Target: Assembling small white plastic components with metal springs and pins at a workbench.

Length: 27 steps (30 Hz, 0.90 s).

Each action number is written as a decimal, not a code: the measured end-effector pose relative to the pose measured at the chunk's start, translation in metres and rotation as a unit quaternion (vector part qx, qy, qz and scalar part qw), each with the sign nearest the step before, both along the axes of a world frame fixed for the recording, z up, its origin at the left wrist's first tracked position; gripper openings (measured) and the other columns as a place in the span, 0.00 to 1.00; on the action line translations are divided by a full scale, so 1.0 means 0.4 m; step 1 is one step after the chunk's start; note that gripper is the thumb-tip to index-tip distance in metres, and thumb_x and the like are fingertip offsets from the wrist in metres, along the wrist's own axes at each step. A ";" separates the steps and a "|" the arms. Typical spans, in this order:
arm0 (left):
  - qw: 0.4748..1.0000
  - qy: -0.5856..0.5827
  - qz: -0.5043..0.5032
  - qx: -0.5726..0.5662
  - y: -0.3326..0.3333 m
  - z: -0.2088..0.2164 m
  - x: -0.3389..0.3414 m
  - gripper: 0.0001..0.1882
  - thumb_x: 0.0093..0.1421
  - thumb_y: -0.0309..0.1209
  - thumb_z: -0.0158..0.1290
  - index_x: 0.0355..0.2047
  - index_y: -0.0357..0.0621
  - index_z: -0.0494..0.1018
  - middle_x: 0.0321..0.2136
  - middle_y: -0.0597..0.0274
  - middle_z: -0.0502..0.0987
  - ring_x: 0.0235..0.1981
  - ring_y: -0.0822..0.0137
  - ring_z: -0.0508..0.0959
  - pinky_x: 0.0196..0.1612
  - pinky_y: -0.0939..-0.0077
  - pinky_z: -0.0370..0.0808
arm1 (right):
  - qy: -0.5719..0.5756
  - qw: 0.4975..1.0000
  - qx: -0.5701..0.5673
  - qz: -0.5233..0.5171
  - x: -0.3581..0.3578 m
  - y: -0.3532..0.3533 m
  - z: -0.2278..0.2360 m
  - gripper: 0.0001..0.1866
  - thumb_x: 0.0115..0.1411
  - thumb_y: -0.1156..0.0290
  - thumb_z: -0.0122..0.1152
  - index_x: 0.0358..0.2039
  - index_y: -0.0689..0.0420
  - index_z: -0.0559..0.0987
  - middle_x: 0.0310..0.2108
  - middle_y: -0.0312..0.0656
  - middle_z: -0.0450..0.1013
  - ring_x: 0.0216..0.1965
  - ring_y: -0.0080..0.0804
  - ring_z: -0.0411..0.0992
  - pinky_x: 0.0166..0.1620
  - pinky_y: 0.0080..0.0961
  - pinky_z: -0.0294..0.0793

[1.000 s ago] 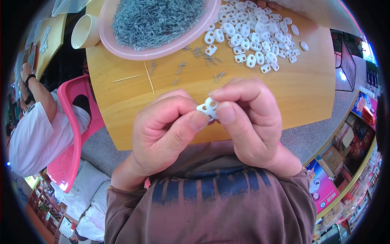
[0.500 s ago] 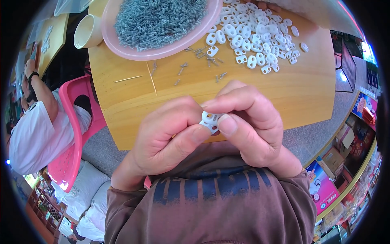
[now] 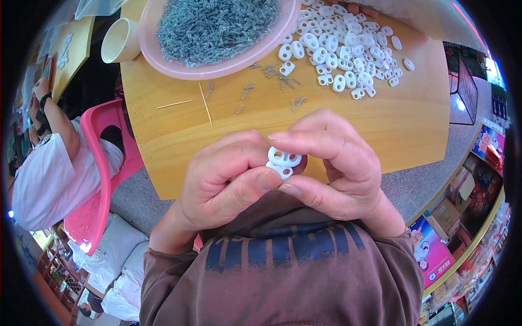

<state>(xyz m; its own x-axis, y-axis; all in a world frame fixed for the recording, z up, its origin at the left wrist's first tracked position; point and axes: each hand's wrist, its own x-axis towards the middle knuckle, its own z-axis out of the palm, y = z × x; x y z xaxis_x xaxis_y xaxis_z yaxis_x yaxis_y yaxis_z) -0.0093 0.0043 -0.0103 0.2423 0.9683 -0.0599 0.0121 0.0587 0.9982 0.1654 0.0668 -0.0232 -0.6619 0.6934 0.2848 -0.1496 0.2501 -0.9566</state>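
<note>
Over the table's near edge I hold a white plastic cord lock (image 3: 285,157) with two holes. Its upper piece sits offset over a lower white piece. Thumb and bent forefinger of my left hand (image 3: 225,182) pinch its left side, the other fingers curled in. My right hand (image 3: 340,163) is curled round the right side: the forefinger lies along the top edge, the thumb tip is just below the lower piece, and another fingertip backs it from behind. Whether a spring sits inside is hidden.
Ahead on the wooden table (image 3: 326,130) lie a heap of white cord lock pieces (image 3: 348,49), loose springs (image 3: 248,88) and two toothpicks (image 3: 206,106). A pink basin (image 3: 217,73) full of springs stands beside a cream cup (image 3: 120,42). At left, another person sits on a pink chair (image 3: 100,179).
My right thumb has slid down off the face of the cord lock, so both its holes show. The upper piece is turned more toward me. My left hand keeps its pinch.
</note>
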 end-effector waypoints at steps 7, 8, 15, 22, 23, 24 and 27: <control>1.000 -0.005 0.006 0.018 0.006 0.012 0.004 0.07 0.56 0.27 0.46 0.30 0.34 0.70 0.26 0.57 0.71 0.26 0.65 0.71 0.31 0.77 0.67 | -0.022 0.999 0.039 -0.012 -0.004 0.002 0.011 0.21 0.43 0.76 0.62 0.40 0.64 0.73 0.31 0.42 0.68 0.31 0.28 0.66 0.33 0.21 0.67; 1.000 0.000 0.007 0.031 0.008 0.011 0.005 0.07 0.55 0.26 0.45 0.30 0.34 0.70 0.26 0.56 0.71 0.27 0.64 0.71 0.31 0.76 0.67 | -0.021 0.998 0.049 -0.020 -0.005 0.002 0.012 0.21 0.43 0.76 0.62 0.40 0.64 0.73 0.31 0.42 0.68 0.31 0.29 0.66 0.32 0.21 0.67; 0.999 0.024 0.015 0.043 0.007 0.009 0.005 0.07 0.55 0.25 0.46 0.31 0.34 0.71 0.27 0.56 0.71 0.27 0.64 0.72 0.31 0.77 0.67 | -0.028 0.995 0.088 -0.035 -0.007 0.005 0.007 0.20 0.44 0.75 0.62 0.40 0.64 0.73 0.31 0.43 0.69 0.30 0.29 0.67 0.32 0.22 0.68; 0.994 0.064 -0.002 0.088 0.011 0.001 -0.006 0.06 0.54 0.26 0.48 0.30 0.36 0.71 0.26 0.57 0.72 0.26 0.64 0.71 0.29 0.76 0.67 | -0.028 0.995 0.086 -0.034 -0.006 0.002 0.004 0.20 0.43 0.75 0.62 0.40 0.64 0.73 0.30 0.43 0.69 0.30 0.30 0.68 0.32 0.21 0.68; 0.993 0.065 -0.001 0.097 0.012 -0.001 -0.006 0.06 0.54 0.26 0.49 0.30 0.36 0.71 0.26 0.58 0.72 0.25 0.64 0.70 0.29 0.76 0.67 | -0.030 0.996 0.078 -0.037 -0.006 0.000 0.004 0.20 0.44 0.75 0.62 0.40 0.64 0.73 0.30 0.43 0.69 0.30 0.31 0.68 0.32 0.21 0.68; 0.992 0.066 0.000 0.106 0.012 -0.003 -0.007 0.06 0.53 0.26 0.49 0.29 0.37 0.71 0.26 0.58 0.72 0.25 0.64 0.70 0.28 0.76 0.66 | -0.030 0.996 0.078 -0.037 -0.006 0.001 0.004 0.20 0.44 0.75 0.62 0.40 0.64 0.73 0.30 0.43 0.69 0.30 0.31 0.68 0.32 0.21 0.68; 0.990 0.068 0.012 0.120 0.011 -0.009 -0.009 0.06 0.52 0.27 0.51 0.28 0.37 0.71 0.25 0.59 0.71 0.24 0.65 0.69 0.27 0.76 0.65 | -0.026 0.996 0.082 -0.036 -0.006 0.002 0.004 0.20 0.44 0.75 0.62 0.40 0.63 0.74 0.29 0.44 0.69 0.29 0.30 0.68 0.32 0.21 0.68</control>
